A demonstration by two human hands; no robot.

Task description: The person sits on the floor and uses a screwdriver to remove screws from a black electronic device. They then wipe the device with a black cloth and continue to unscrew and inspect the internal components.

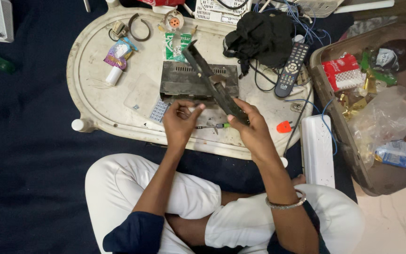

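Black metal cover (212,82) is gripped at its near end by the right hand (252,129); the left hand (180,121), fingers curled together, is held just inside the white tray's near edge (212,149)

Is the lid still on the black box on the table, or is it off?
Off. The right hand holds the long dark cover tilted up above the black box, not lying flat on it. The left hand is beside it.

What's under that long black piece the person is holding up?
Beneath the long black panel in the right hand sits a dark metal box on the white table. The panel hides part of the box.
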